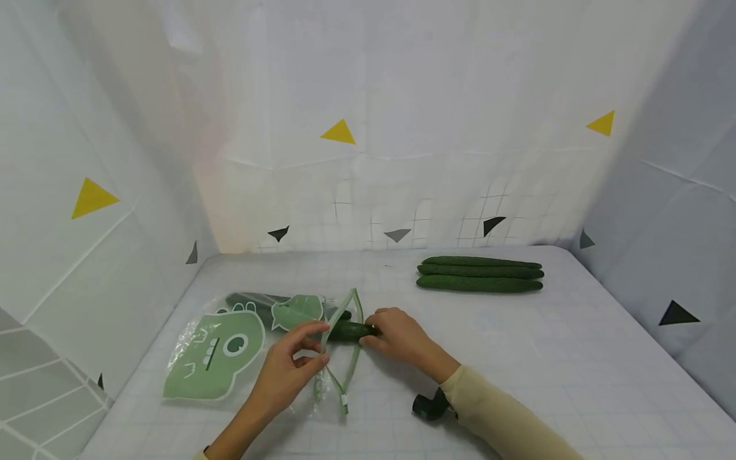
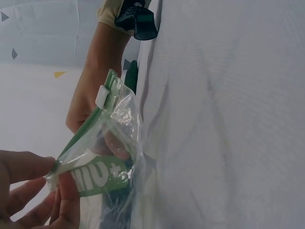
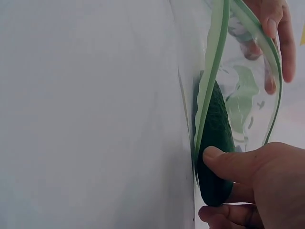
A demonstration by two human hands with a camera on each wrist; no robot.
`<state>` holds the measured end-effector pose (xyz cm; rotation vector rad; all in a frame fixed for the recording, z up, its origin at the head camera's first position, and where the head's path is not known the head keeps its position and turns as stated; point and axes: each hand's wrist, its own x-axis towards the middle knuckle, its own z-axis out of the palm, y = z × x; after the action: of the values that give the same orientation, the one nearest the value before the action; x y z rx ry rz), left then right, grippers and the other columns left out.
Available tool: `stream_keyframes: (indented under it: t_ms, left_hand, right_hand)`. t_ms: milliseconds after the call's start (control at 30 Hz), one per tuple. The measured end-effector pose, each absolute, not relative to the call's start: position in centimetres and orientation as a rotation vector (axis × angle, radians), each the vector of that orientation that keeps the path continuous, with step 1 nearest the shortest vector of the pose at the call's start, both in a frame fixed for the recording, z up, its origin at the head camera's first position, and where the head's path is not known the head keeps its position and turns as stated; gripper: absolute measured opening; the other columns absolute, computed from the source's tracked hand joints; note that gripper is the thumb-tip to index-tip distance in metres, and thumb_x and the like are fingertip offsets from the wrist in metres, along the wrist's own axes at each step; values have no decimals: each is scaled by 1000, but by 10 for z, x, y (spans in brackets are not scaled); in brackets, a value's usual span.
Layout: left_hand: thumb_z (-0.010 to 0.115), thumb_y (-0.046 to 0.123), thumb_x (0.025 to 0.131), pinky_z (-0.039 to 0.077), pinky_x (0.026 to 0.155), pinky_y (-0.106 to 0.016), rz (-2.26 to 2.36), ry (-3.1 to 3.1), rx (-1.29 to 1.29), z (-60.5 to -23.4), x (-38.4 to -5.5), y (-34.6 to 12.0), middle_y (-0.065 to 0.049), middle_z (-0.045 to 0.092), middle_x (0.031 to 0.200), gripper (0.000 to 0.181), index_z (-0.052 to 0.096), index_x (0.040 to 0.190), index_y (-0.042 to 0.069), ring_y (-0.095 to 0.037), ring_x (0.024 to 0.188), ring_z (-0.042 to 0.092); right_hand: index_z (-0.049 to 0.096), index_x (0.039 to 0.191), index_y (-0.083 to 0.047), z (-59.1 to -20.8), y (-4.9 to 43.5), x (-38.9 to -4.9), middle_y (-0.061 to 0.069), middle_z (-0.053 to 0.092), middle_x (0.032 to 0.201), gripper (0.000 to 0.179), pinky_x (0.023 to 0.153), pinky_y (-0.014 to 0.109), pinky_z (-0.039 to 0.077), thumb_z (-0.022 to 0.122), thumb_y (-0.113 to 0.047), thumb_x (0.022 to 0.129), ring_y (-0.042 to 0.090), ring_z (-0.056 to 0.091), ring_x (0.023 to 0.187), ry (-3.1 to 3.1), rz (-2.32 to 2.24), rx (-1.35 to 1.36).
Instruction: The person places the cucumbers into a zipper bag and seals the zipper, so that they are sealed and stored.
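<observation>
A clear zip bag (image 1: pixel 215 364) with green cartoon prints lies on the left half of the table, its green-edged mouth spread toward the right. My left hand (image 1: pixel 287 370) pinches the mouth's rim between thumb and fingers; the white slider (image 2: pixel 101 97) sits at the rim's near end. With thumb and fingers my right hand (image 1: pixel 399 335) grips the right end of a cucumber (image 3: pixel 217 124). That cucumber passes through the mouth, its far part inside the bag. Another dark green cucumber (image 1: pixel 255 303) lies in the bag, partly hidden behind a print.
Three cucumbers (image 1: pixel 480 275) lie side by side at the back right of the table (image 1: pixel 575 358). A small black device (image 1: pixel 428 407) shows by the right sleeve (image 1: pixel 506 409). White sheets with yellow and dark triangles wall the table at the back and sides.
</observation>
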<state>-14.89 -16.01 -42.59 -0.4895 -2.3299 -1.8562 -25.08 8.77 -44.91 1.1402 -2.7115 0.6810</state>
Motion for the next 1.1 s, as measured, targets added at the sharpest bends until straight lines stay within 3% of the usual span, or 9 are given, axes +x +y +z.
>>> stream_keyframes:
  t_ms: [533,733,933,1100]
  left_hand:
    - [76,-9,90,60,80,-34,-1888,-2315,-485,-427,-146,-161,-15,55,145,48,67,134,8,-39,104,65]
    - [76,-10,89,60,80,-34,-1859,-2304,-486,-427,-148,-161,-14,56,144,49,68,133,8,-40,103,65]
    - [76,-10,89,60,82,-34,-1862,-2296,-479,-428,-150,-161,-14,56,145,48,68,133,8,-36,104,66]
    - [76,-10,89,60,83,-34,-1886,-2263,-484,-429,-151,-159,-13,57,143,46,68,132,5,-45,105,63]
  right_hand:
    - [79,103,-2,-457,42,-257,9,74,90,28,60,29,51,85,-26,89,18,66,74,-2673,728,995]
    - [76,100,-3,-461,32,-263,7,73,89,28,63,29,53,88,-24,86,17,67,74,-2680,848,841]
    - [62,105,-5,-466,33,-266,8,70,88,30,65,31,54,86,-11,88,19,67,77,-2633,989,765]
    - [68,107,-3,-465,45,-267,10,73,98,21,73,33,58,77,5,90,21,71,86,-2605,1100,847]
